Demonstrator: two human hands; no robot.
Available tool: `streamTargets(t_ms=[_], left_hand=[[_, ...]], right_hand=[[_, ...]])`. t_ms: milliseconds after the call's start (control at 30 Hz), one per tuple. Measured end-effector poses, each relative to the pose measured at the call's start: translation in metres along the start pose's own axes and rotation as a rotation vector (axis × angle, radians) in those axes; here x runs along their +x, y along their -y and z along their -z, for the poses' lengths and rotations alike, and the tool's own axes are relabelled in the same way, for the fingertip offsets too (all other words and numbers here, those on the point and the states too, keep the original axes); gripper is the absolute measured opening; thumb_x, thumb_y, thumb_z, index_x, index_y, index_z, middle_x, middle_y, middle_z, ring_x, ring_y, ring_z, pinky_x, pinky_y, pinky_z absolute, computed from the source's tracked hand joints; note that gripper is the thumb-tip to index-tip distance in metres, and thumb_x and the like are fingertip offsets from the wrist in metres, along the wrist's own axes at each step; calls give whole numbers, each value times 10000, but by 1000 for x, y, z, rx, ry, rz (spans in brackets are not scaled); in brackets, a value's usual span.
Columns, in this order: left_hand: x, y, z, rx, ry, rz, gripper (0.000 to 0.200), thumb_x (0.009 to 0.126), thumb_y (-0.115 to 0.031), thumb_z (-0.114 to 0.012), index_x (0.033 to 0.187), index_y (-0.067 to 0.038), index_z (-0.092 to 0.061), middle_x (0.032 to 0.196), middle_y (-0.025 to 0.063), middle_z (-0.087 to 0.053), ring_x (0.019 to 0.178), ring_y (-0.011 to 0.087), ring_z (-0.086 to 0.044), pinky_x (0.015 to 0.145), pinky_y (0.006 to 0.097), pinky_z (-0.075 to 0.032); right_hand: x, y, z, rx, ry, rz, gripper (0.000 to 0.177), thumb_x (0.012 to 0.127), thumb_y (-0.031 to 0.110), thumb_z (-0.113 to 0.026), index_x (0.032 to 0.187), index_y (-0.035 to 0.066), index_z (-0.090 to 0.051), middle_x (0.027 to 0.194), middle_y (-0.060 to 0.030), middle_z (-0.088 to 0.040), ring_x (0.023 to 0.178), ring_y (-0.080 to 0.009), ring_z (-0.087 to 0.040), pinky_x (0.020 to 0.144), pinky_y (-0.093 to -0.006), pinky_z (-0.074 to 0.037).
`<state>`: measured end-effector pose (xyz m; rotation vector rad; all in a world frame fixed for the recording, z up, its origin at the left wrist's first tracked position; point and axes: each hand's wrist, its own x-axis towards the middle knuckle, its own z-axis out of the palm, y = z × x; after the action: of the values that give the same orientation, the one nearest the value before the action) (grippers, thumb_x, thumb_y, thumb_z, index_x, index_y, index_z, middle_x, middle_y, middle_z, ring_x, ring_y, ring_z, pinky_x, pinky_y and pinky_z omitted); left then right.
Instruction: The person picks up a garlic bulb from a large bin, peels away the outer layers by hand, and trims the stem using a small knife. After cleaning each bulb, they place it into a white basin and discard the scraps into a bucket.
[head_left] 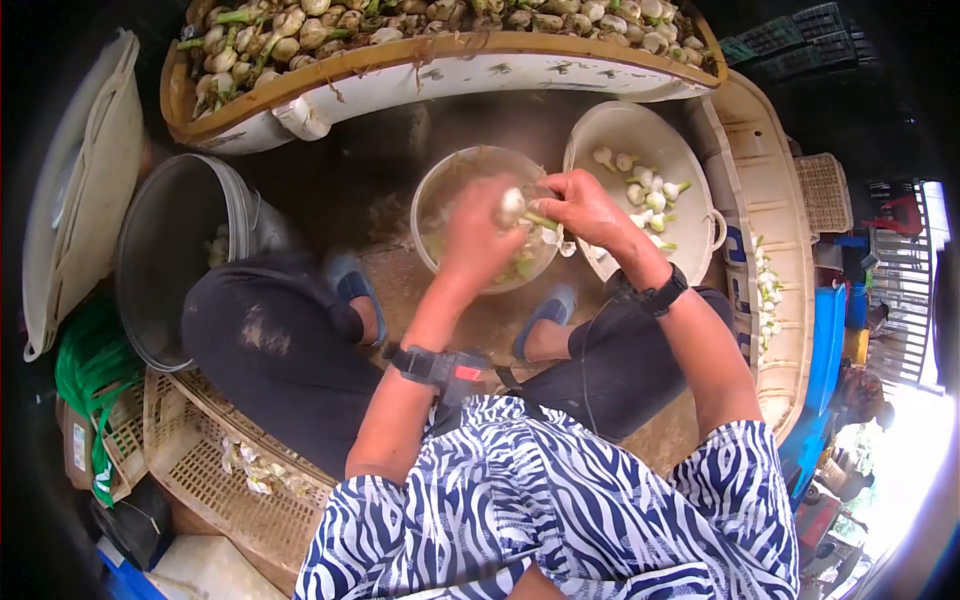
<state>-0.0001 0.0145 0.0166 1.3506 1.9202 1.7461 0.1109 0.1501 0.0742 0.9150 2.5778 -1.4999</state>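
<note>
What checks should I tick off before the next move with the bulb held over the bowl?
1. Left hand grip closed on the bulb: ok.
2. Right hand meets the bulb's stalk end: ok.
3. Tool in the right hand: cannot tell, the fingers hide it.
4. Bulb sits above the bowl: ok.
5. White basin beside the bowl has bare room among its bulbs: ok.
</note>
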Motion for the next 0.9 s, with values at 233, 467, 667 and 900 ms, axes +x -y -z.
streamTargets(t_ms=[233,467,667,900], left_hand=[[6,10,10,-694,269,687,480,798,-168,-650,1217,30,-526,1153,112,-589,969,147,-585,789,283,-496],[10,-9,11,-926,49,497,434,780,-46,-582,1205,13,-521,1084,77,-609,978,123,-571,854,260,-484],[4,11,3,-959,17,532,319,757,-6,-580,1075,-1,-586,1017,43,-605,869,96,-574,746,224,-473],[1,11,-1,-1006,10,541,358,766,24,-576,1122,-8,-554,1018,50,-598,813,91,-578,687,193,-474]], right_hand=[[-8,5,-8,-251,-156,287,219,766,122,-556,918,-26,-612,788,-246,-595,744,-397,-593,657,-428,-464],[-4,7,-5,-26,-157,116,208,765,142,-595,892,-21,-614,757,-244,-586,700,-391,-583,617,-406,-461],[-5,18,-11,-233,-104,420,130,737,65,-593,851,10,-621,651,-149,-542,544,-232,-485,529,-338,-415],[-4,19,-14,-511,-192,436,98,684,46,-588,736,-25,-543,628,-166,-510,560,-289,-510,526,-357,-422]])
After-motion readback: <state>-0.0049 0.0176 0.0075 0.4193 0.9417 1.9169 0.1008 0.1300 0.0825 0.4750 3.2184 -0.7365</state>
